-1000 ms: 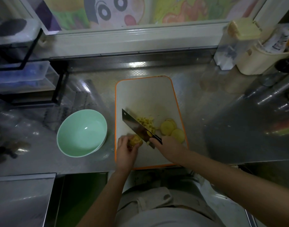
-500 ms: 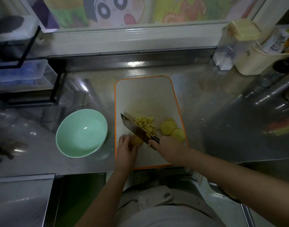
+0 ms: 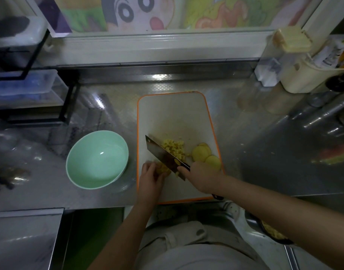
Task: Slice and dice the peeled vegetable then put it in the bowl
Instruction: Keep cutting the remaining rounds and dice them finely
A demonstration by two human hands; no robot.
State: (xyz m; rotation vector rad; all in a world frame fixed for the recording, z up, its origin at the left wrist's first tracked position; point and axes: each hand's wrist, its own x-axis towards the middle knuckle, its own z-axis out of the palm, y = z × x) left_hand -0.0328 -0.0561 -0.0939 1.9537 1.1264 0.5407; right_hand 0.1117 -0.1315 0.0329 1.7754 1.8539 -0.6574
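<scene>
Several slices [image 3: 202, 152] lie uncut mid-frame beside a diced pile [image 3: 175, 148]; the bowl [image 3: 97, 159], at left, is empty. The left hand [image 3: 150, 179] holds a piece [image 3: 164, 169] down, and the right hand [image 3: 203, 177] grips the cleaver [image 3: 163, 155].

1. The cutting board [image 3: 173, 114] lies on the bench [image 3: 245, 133], with the bowl [image 3: 108, 145] just left of it
2. On the board's near half sits the diced pile [image 3: 174, 148], with the slices [image 3: 201, 152] just right of it
3. The knife [image 3: 161, 154] lies between the pile and the uncut piece [image 3: 164, 168] under the left hand [image 3: 150, 178]
4. A rack [image 3: 30, 90] stands far left and containers [image 3: 303, 75] far right
</scene>
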